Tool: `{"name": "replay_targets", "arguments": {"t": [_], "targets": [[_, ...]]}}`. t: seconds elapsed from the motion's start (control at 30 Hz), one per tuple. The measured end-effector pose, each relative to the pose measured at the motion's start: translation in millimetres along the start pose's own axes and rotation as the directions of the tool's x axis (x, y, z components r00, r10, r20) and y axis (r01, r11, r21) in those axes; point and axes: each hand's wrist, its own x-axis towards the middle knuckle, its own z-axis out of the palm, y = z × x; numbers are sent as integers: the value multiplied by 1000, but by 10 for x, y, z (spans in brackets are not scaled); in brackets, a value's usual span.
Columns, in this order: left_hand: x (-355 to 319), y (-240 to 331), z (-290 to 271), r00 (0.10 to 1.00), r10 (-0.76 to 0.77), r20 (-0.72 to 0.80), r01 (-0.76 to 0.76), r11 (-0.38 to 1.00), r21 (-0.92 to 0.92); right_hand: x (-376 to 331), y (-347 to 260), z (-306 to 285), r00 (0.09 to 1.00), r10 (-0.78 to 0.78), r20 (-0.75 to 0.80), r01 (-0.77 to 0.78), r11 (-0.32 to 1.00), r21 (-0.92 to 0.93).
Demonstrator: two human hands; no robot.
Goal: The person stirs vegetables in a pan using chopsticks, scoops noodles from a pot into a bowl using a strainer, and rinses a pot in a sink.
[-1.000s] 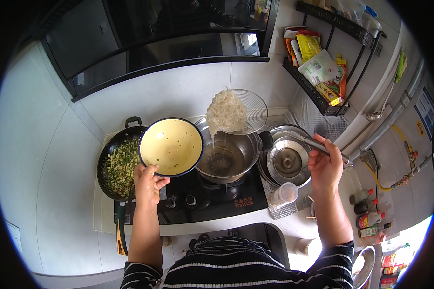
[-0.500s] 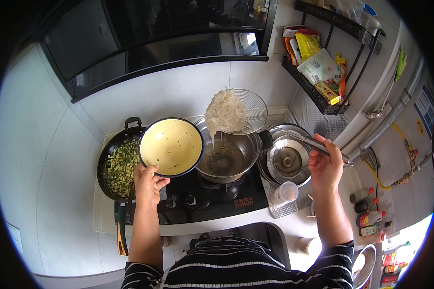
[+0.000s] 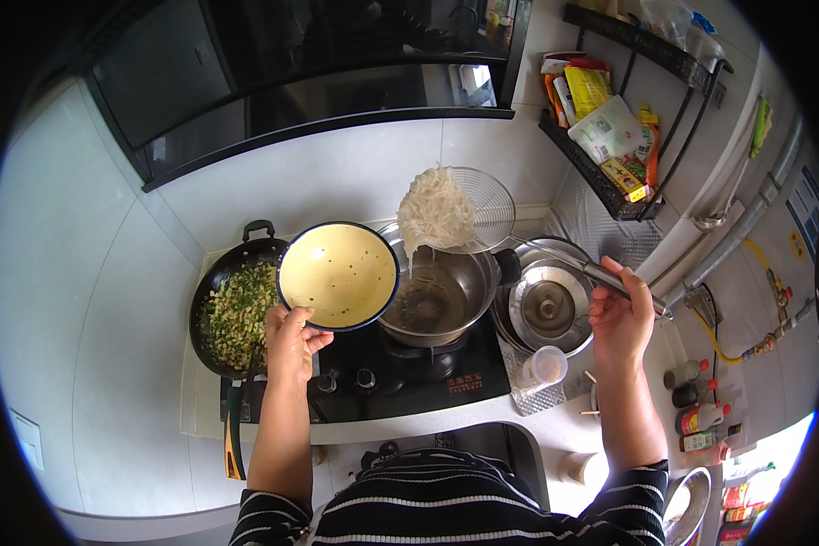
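My left hand (image 3: 293,344) grips the near rim of a yellow bowl (image 3: 338,275) with a dark blue edge, tipped so its inside shows; a few green bits cling to it. In my right hand (image 3: 621,314) is the handle of a wire mesh strainer (image 3: 493,209). Pale noodles (image 3: 437,211) are heaped at the strainer's left side, some strands hanging down. Both are held above a steel pot (image 3: 455,323) with liquid in it, on the stove. The bowl is just left of the noodles and partly covers the pot's left side.
A black wok (image 3: 200,309) of chopped food with green bits stands at the left, its handle reaching forward. Stacked metal pans (image 3: 548,309) lie right of the pot, near a clear plastic cup (image 3: 546,366). Several bottles (image 3: 698,419) line the right wall, below a rack (image 3: 601,173) of packets.
The whole view has shifted slightly. My left hand and the bowl have moved a little to the right relative to the wok. The noodles remain in the raised strainer.
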Motion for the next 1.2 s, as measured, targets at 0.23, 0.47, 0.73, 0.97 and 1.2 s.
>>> {"name": "replay_targets", "arguments": {"t": [0.23,0.47,0.73,0.97,1.2], "targets": [[13,-20,-11,1000,11,11,-11,1000,-1,-6,-18,-32,1000,-4,-13,4,1000,12],[20,-43,6,999,32,17,-31,999,-44,-11,24,-58,999,24,-27,-24,1000,2],[12,-35,5,1000,14,16,-14,1000,-14,-8,87,-85,999,34,-38,-33,999,32],[16,-25,8,999,22,30,-21,999,-32,-27,119,-116,997,43,-64,-44,999,-3],[11,-21,8,999,13,29,-12,1000,-20,-32,75,-105,998,30,-57,-28,999,41]]}}
